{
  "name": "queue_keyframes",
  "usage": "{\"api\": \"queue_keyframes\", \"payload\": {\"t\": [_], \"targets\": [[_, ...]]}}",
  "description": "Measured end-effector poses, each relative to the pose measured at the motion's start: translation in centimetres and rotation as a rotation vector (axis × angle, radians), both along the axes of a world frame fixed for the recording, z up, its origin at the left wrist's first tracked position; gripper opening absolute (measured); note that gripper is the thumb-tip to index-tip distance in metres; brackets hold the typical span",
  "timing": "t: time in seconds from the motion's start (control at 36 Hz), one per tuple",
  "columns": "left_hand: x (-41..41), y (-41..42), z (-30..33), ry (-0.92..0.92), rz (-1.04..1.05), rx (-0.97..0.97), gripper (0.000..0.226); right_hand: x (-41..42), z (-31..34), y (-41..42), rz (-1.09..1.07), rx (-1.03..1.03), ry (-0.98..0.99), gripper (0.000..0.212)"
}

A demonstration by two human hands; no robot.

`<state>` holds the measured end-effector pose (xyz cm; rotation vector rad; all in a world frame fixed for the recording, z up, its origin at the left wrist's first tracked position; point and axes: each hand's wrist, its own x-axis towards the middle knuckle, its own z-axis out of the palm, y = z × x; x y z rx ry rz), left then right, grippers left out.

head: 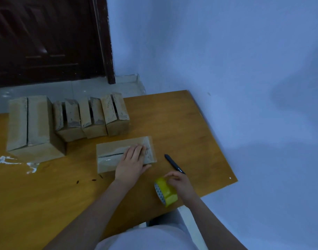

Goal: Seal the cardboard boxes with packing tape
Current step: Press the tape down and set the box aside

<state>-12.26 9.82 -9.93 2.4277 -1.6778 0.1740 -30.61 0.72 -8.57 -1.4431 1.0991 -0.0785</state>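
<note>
A small cardboard box (109, 150) lies flat in the middle of the wooden table (190, 123), its top seam running left to right. My left hand (132, 162) presses flat on the right half of that box, fingers straight. A yellow roll of packing tape (165, 192) stands on edge near the table's front right edge. My right hand (180, 181) grips the roll from the right, fingers curled over its top.
A large cardboard box (31, 125) stands at the left, with three smaller boxes (93, 118) in a row beside it, all with top seams showing. A black pen (173, 163) lies right of the flat box. Crumpled tape scraps (15, 162) lie at the left.
</note>
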Motion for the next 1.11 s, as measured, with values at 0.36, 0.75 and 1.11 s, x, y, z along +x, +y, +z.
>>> {"api": "queue_keyframes", "payload": {"t": [0.36,0.75,1.11], "targets": [[1.1,-3.9,4.2,0.231,0.16,0.112,0.046,0.4,0.2,-0.4,-0.045,0.039,0.007,0.016],[2.0,-8.1,3.2,0.363,0.287,0.197,0.024,0.7,-0.1,-0.9,0.009,0.02,0.002,0.019],[2.6,-7.7,2.8,0.392,0.188,0.223,0.039,1.7,-0.5,-1.0,0.027,0.065,-0.011,0.018]]}}
